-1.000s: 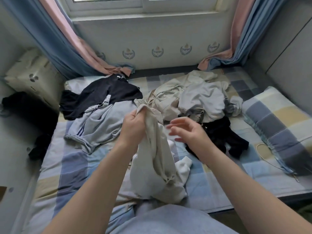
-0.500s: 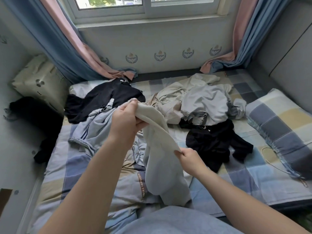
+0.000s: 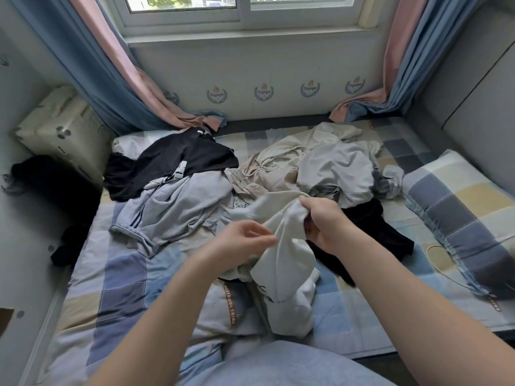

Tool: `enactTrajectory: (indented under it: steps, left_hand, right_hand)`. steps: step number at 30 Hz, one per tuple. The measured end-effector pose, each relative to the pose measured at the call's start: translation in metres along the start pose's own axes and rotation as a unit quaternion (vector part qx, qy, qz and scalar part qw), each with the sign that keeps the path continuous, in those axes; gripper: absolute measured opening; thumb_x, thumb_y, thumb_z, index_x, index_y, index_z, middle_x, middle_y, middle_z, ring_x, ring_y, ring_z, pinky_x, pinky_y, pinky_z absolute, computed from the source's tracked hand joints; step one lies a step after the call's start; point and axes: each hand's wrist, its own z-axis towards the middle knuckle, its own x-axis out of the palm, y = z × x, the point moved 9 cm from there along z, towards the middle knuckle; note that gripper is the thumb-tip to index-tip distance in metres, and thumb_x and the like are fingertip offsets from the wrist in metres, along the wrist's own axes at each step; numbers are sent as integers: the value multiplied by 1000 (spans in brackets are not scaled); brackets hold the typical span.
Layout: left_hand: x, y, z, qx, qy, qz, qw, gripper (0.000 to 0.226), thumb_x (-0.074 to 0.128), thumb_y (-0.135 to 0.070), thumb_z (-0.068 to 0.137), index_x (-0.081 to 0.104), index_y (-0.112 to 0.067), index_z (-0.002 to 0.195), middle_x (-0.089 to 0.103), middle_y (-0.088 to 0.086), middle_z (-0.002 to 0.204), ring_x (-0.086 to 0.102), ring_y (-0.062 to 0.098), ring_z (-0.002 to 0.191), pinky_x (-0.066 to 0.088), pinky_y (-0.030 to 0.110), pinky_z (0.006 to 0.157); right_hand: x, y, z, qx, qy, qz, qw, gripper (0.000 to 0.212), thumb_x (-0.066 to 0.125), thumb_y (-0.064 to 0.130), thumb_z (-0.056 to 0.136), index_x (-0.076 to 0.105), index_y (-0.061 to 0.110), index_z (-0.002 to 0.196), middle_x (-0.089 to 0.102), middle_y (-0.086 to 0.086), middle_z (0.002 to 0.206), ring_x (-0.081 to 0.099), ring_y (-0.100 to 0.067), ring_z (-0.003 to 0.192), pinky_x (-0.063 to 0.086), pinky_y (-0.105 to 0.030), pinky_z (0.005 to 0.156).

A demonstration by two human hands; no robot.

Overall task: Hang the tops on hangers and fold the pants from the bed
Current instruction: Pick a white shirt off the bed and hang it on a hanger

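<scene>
Two bare arms show from the lower edge of the picture, uncovered from the hands back to where the frame cuts them off. The left forearm point(image 3: 156, 316) is broad and smooth and ends in the left hand point(image 3: 242, 243), whose fingertips are blurred. The right forearm point(image 3: 395, 302) is likewise uncovered as far as the right hand point(image 3: 326, 224). Between the arms, at the bottom centre, a rounded swell of the person's clothing point(image 3: 278, 366) shows: a soft, pale blue-grey fabric with a faint heathered grain; whether it is a top or trousers cannot be told
</scene>
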Motion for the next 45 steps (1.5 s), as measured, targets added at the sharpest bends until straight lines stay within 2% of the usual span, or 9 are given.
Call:
enactTrajectory:
  steps: [3,8,12,18,23,28,35,39,45]
  left_hand:
    - [29,4,5,38,24,19,999,67,82,-58,60,63,-35,120,69,-17,116,66,4,106,55,30,87]
    - [37,7,14,94,-130,32,986,21,65,-38,94,70,-21,104,74,-3,96,68,21,93,56,41,80]
    - [26,8,16,98,-159,-26,982,43,52,-49,95,69,-9,88,72,10,84,62,22,76,50,40,70]
    - [-15,-1,10,92,-277,-176,940,22,56,-33,80,74,-22,74,68,-15,66,57,3,63,46,20,58]
    - [-23,-26,1,111,-270,-246,924,25,53,-22,77,73,-8,80,70,10,81,61,20,80,51,39,71]
    - [-25,-66,-13,168,-231,-308,907,27,52,-13,93,69,7,100,69,32,103,69,36,91,56,48,79]
    - [-57,-63,-8,154,-243,-402,869,15,58,-12,101,70,-7,94,74,8,85,72,21,81,62,36,74]
    - [-40,-45,5,148,-162,-321,922,13,61,-14,99,70,-16,108,76,6,102,73,21,93,60,34,83]
    - [32,12,4,87,-48,-132,986,45,83,-22,82,60,-20,120,72,0,109,71,4,91,57,22,73]
  right_hand:
    - [22,16,-10,3,47,41,998,26,44,19,104,58,6,86,63,-10,66,64,-23,57,56,-31,58]
    - [37,60,-26,-47,83,111,989,27,47,21,105,57,8,83,63,-7,60,64,-18,53,55,-26,52]
    - [25,79,-30,-108,72,114,985,22,42,17,106,61,9,98,74,-8,82,71,-21,75,55,-29,62]
    - [-2,53,-31,-134,64,11,989,12,51,18,102,61,18,109,77,1,104,72,-19,99,54,-37,84]
    - [-6,-5,-32,-164,60,-105,979,10,69,17,93,67,20,101,72,-3,102,66,-15,94,52,-27,77]
    - [17,-76,-30,-101,142,-260,950,17,72,40,81,68,40,98,72,20,90,66,2,86,50,-16,70]
    - [-2,-70,-17,-140,81,-297,941,26,59,33,100,64,19,79,67,-9,79,58,-24,75,46,-38,68]
    - [6,-29,-28,-191,41,-217,956,37,55,37,102,68,4,90,71,-19,82,62,-24,71,53,-51,70]
    - [10,49,-50,-316,-10,-133,939,44,49,30,105,57,22,63,46,19,48,38,3,44,31,-17,45]
